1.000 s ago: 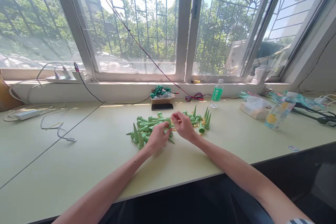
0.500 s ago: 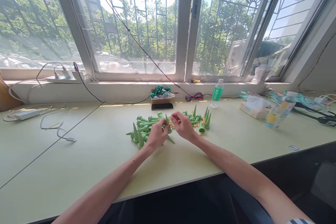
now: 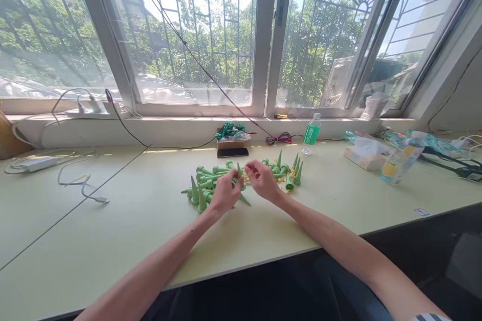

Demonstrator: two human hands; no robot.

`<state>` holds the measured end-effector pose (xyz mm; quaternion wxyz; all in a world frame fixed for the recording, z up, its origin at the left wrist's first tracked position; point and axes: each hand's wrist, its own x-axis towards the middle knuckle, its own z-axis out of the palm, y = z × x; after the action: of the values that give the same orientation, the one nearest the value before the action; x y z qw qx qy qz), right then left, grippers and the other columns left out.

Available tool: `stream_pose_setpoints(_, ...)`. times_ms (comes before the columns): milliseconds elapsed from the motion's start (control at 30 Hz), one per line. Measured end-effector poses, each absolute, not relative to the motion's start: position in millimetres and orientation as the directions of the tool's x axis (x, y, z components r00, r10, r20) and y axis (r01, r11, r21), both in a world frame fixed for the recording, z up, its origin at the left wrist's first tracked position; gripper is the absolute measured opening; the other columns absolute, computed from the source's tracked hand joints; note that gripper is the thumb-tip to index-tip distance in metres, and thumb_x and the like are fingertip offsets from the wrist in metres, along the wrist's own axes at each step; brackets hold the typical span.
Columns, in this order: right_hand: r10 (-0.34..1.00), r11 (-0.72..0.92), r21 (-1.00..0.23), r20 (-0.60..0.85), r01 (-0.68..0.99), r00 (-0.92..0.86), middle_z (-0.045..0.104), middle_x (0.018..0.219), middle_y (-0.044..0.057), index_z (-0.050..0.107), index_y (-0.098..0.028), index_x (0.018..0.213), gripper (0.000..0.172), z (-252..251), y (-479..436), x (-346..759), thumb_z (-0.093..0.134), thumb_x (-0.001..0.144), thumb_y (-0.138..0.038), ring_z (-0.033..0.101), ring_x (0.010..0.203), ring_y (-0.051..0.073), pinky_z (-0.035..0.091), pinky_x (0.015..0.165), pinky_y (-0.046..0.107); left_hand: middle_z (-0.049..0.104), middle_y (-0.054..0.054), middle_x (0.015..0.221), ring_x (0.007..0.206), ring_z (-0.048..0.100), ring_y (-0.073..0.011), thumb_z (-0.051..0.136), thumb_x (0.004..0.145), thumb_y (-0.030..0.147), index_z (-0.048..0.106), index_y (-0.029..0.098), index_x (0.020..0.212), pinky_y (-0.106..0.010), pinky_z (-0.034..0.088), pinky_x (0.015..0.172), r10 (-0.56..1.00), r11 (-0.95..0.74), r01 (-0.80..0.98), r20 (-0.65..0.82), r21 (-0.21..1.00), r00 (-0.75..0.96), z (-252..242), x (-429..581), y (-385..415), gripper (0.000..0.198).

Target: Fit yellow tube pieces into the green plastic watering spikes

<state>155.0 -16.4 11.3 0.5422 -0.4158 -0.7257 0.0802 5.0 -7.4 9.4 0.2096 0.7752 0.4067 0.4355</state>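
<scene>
My left hand is closed around a green plastic cone-shaped spike, its point facing up between thumb and fingers. Just to the right, my right hand has its fingers curled together in a pinch beside the spike; whatever they hold is too small or hidden. Several more green spikes lie and stand to the left of my left hand. Another group of green spikes spreads beyond my right hand, some upright and some on their sides. Small yellowish pieces show between the two hands.
Behind the spikes lie a black phone and a small box with green stuff and clear plastic. A green-labelled bottle, a tissue box and another bottle stand to the right. White cables lie left.
</scene>
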Motion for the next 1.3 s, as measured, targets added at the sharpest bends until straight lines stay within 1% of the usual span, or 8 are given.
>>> stream_pose_setpoints(333, 0.696, 0.636, -0.569, 0.715, 0.52, -0.068, 0.062, 0.08, 0.003, 0.056, -0.018, 0.087, 0.018, 12.0, -17.1, 154.9, 0.045, 0.093, -0.031, 0.054, 0.066, 0.013, 0.043, 0.058, 0.023, 0.062, -0.001, 0.08, 0.04, 0.035, -0.0042, 0.047, 0.085, 0.033, 0.052, 0.018, 0.077, -0.022, 0.029, 0.043, 0.811, -0.585, 0.428, 0.503, 0.689, 0.297, 8.4, 4.9, -7.4, 0.018)
stream_pose_setpoints(567, 0.694, 0.638, -0.567, 0.717, 0.52, -0.069, 0.062, 0.079, 0.003, 0.056, -0.019, 0.087, 0.017, 12.2, -16.5, 155.5, 0.045, 0.092, -0.03, 0.054, 0.065, 0.013, 0.043, 0.058, 0.023, 0.062, 0.0, 0.078, 0.039, 0.04, -0.0045, 0.048, 0.086, 0.035, 0.051, 0.018, 0.078, -0.022, 0.031, 0.043, 0.813, -0.582, 0.433, 0.489, 0.689, 0.315, 6.3, 4.7, -6.6, 0.019)
stream_pose_setpoints(667, 0.696, 0.637, -0.568, 0.715, 0.521, -0.071, 0.061, 0.078, 0.003, 0.056, -0.018, 0.087, 0.017, 12.3, -16.2, 155.6, 0.045, 0.092, -0.03, 0.054, 0.064, 0.012, 0.042, 0.057, 0.023, 0.06, 0.001, 0.072, 0.039, 0.043, -0.0055, 0.048, 0.085, 0.037, 0.048, 0.019, 0.076, -0.021, 0.032, 0.043, 0.821, -0.57, 0.432, 0.471, 0.699, 0.321, 6.6, 4.7, -7.3, 0.02)
stream_pose_setpoints(800, 0.691, 0.636, -0.562, 0.72, 0.529, -0.066, 0.061, 0.077, 0.003, 0.055, -0.018, 0.086, 0.018, 11.6, -15.5, 155.9, 0.045, 0.092, -0.031, 0.053, 0.062, 0.012, 0.042, 0.056, 0.023, 0.051, 0.004, 0.057, 0.038, 0.044, -0.0076, 0.049, 0.084, 0.036, 0.046, 0.019, 0.072, -0.021, 0.032, 0.043, 0.831, -0.556, 0.442, 0.455, 0.704, 0.32, 8.1, 5.4, -8.5, 0.021)
stream_pose_setpoints(900, 0.692, 0.633, -0.56, 0.719, 0.535, -0.066, 0.061, 0.077, 0.002, 0.055, -0.019, 0.086, 0.018, 11.3, -15.2, 156.1, 0.044, 0.092, -0.032, 0.053, 0.062, 0.012, 0.041, 0.056, 0.023, 0.046, 0.006, 0.052, 0.037, 0.043, -0.0082, 0.05, 0.083, 0.036, 0.045, 0.019, 0.07, -0.021, 0.031, 0.043, 0.829, -0.559, 0.45, 0.456, 0.697, 0.323, 8.3, 5.9, -8.6, 0.021)
stream_pose_setpoints(1067, 0.695, 0.628, -0.561, 0.717, 0.54, -0.063, 0.06, 0.076, 0.002, 0.056, -0.019, 0.085, 0.02, 12.2, -15.6, 156.3, 0.044, 0.093, -0.032, 0.053, 0.062, 0.012, 0.042, 0.056, 0.023, 0.048, 0.005, 0.055, 0.037, 0.041, -0.0072, 0.051, 0.082, 0.035, 0.045, 0.019, 0.069, -0.022, 0.031, 0.043, 0.818, -0.576, 0.461, 0.466, 0.676, 0.337, 7.4, 6.3, -8.4, 0.022)
stream_pose_setpoints(1300, 0.705, 0.626, -0.566, 0.704, 0.537, -0.08, 0.063, 0.078, 0.003, 0.058, -0.018, 0.087, 0.02, 11.4, -16.9, 156.8, 0.046, 0.092, -0.034, 0.055, 0.065, 0.013, 0.044, 0.059, 0.023, 0.055, 0.002, 0.066, 0.038, 0.039, -0.0053, 0.049, 0.083, 0.034, 0.048, 0.018, 0.072, -0.022, 0.03, 0.043, 0.794, -0.607, 0.445, 0.491, 0.658, 0.359, 8.8, 6.9, -9.7, 0.02)
